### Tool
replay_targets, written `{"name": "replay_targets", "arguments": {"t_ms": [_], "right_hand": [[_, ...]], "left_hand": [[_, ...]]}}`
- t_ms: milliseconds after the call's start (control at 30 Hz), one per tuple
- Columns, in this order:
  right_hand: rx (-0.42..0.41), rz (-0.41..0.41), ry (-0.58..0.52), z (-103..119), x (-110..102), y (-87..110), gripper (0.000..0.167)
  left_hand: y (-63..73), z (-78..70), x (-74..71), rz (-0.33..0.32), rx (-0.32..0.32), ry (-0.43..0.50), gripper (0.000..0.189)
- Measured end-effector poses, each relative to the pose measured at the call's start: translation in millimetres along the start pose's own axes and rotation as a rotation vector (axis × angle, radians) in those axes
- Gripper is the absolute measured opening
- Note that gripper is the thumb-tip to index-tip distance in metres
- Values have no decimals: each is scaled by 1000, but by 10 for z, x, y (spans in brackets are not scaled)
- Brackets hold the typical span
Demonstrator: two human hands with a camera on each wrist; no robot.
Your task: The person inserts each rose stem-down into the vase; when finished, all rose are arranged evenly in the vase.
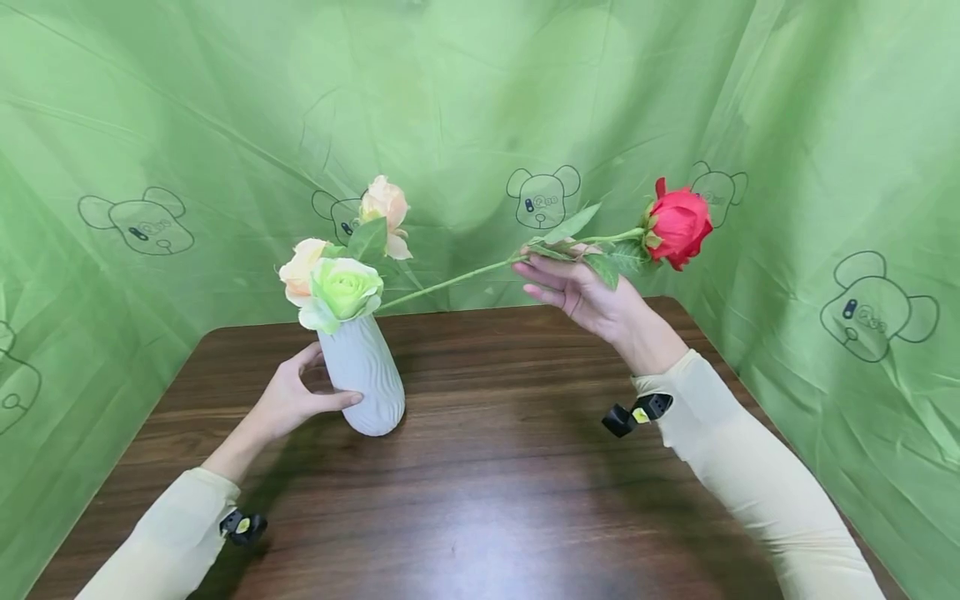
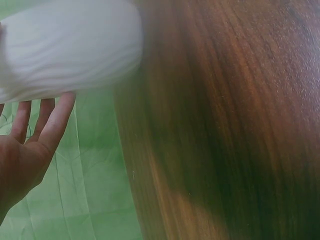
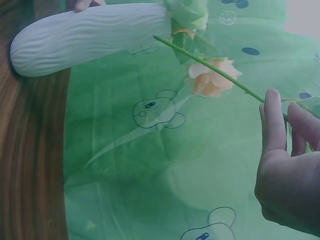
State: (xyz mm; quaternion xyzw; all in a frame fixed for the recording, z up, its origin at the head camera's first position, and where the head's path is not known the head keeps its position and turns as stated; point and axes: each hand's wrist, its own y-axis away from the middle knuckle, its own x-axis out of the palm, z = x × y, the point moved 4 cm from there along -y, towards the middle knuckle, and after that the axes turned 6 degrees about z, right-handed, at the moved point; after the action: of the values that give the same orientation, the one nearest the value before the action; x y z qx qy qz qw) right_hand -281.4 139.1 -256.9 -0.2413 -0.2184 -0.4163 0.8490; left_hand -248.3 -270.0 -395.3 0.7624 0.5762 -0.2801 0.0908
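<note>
A white vase [image 1: 367, 375] with a rippled surface is at the left of the wooden table, gripped by my left hand [image 1: 292, 396] with the thumb across its front. From its mouth rise a pale green rose [image 1: 347, 287] and two peach flowers, one [image 1: 386, 204] standing higher behind. My right hand [image 1: 581, 292] pinches the stem of a red rose [image 1: 678, 225] near its leaves, the bloom pointing right. In the right wrist view the bare end of the green stem [image 3: 210, 66] shows beside the vase's mouth, outside it.
Green cloth [image 1: 465, 100] printed with bear heads hangs behind and at both sides of the table [image 1: 480, 467]. A small black device [image 1: 633, 414] is strapped at the right wrist, another [image 1: 242, 527] at the left.
</note>
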Motion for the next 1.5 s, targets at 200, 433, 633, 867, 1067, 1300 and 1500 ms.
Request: {"name": "replay_targets", "arguments": {"t_ms": [200,433,633,867,1067,1300,1500], "right_hand": [[-24,-1,-40,94,42,-1,10],[-22,-15,-60,102,74,-47,12],[-28,11,-40,52,124,-106,11],[-24,55,-10,82,238,-188,14],[-27,38,49,150,274,-167,20],[-34,23,143,155,310,-213,17],[-7,102,237,-16,442,-358,23]], "left_hand": [[-2,-2,0,-2,4,8,74],[0,8,1,-7,-12,3,74],[4,32,12,3,-22,0,76],[3,38,22,-3,-25,-6,75],[-4,25,29,-13,-42,-5,74],[-9,22,14,-10,-46,-7,75],[2,10,21,-10,-39,1,75]]}}
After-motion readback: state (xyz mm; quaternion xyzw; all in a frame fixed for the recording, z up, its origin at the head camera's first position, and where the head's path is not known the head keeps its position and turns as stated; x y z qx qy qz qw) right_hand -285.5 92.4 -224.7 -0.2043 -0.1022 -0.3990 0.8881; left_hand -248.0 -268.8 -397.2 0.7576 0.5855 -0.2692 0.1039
